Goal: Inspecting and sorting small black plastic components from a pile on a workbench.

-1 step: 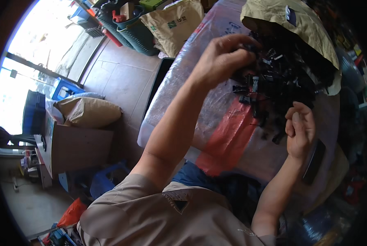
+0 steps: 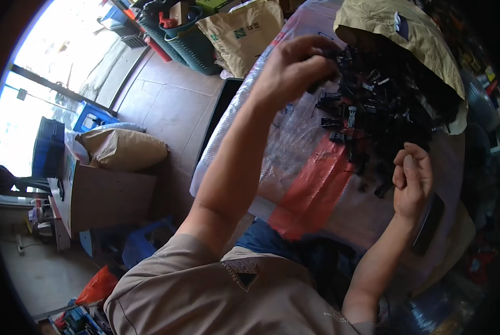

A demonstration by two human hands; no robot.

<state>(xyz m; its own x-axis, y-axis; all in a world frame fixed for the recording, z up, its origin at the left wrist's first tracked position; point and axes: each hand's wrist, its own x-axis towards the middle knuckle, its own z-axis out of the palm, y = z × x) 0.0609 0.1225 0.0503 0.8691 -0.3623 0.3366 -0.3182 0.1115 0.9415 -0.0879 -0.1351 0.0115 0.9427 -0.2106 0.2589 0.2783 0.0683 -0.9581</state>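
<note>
A heap of small black plastic parts (image 2: 373, 106), with a few paler clip-shaped pieces among them, lies spread on the plastic-covered table. At its far left edge is my left hand (image 2: 296, 66), fingers curled and slightly smeared by motion. A dark bit shows under its thumb, too unclear to name. My right hand (image 2: 413, 181) rests by the near right side of the heap, its fingers bent in and the thumb against them. Whatever the right fingers may hold is hidden. Behind the heap, a tan sack (image 2: 423, 42) lies with its dark mouth toward the parts.
A red strip (image 2: 314, 192) crosses the clear plastic sheet (image 2: 244, 142) on the table. A dark flat object (image 2: 428, 223) lies beside my right wrist. Past the table's left side stand a cream bag (image 2: 241, 36), a teal basket (image 2: 191, 50) and a cabinet (image 2: 110, 198) bearing a brown sack (image 2: 127, 149).
My left hand has drawn a little to the left and away from the heap. The right hand stays nearly where it was, and the view has shifted slightly.
</note>
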